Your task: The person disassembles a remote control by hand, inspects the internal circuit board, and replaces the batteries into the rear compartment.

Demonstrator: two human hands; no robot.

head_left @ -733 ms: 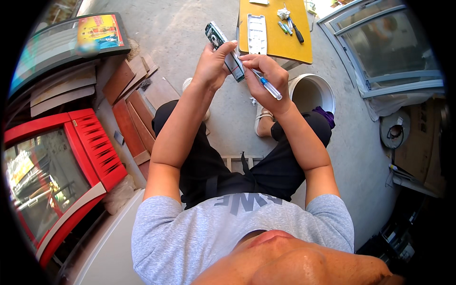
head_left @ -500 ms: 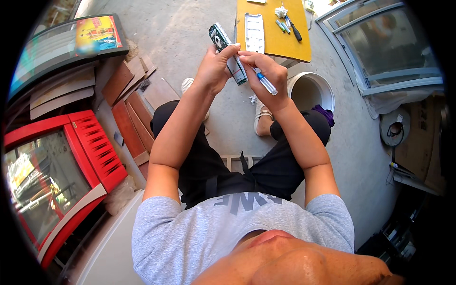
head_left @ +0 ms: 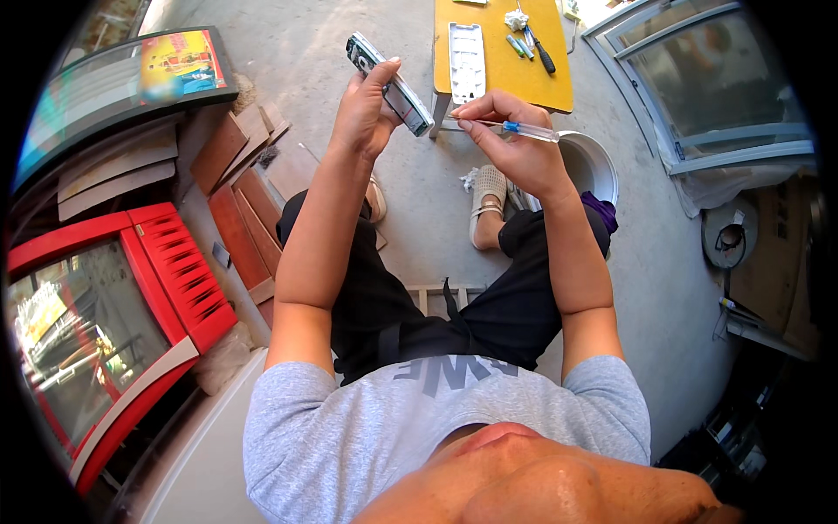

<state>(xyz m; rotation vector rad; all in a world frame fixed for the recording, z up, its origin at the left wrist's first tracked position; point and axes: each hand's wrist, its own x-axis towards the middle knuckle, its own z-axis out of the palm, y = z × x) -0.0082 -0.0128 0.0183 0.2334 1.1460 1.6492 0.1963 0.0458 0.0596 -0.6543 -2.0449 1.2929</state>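
My left hand [head_left: 362, 118] is closed round an opened remote control [head_left: 403, 96], a narrow white casing with a green circuit board showing. It is tilted, its far end pointing up and left. To its right my right hand [head_left: 517, 148] pinches a small screwdriver [head_left: 534, 132] with a clear and blue handle. The thin shaft points left toward the remote control, apart from it. Beyond my hands, a white moulded casing half [head_left: 467, 65] lies on a yellow table [head_left: 496, 80].
On the table are a dark-handled screwdriver [head_left: 544, 58], small green batteries [head_left: 516, 46] and crumpled white paper [head_left: 516, 19]. A white bucket [head_left: 601, 157] stands by my right knee. Wooden boards [head_left: 244, 231] and a red-framed cabinet [head_left: 183, 279] are at left; a framed window [head_left: 716, 87] leans at right.
My hands have drawn apart. The left has moved left with the remote control; the right has moved right, turning the screwdriver nearly level and away from the board.
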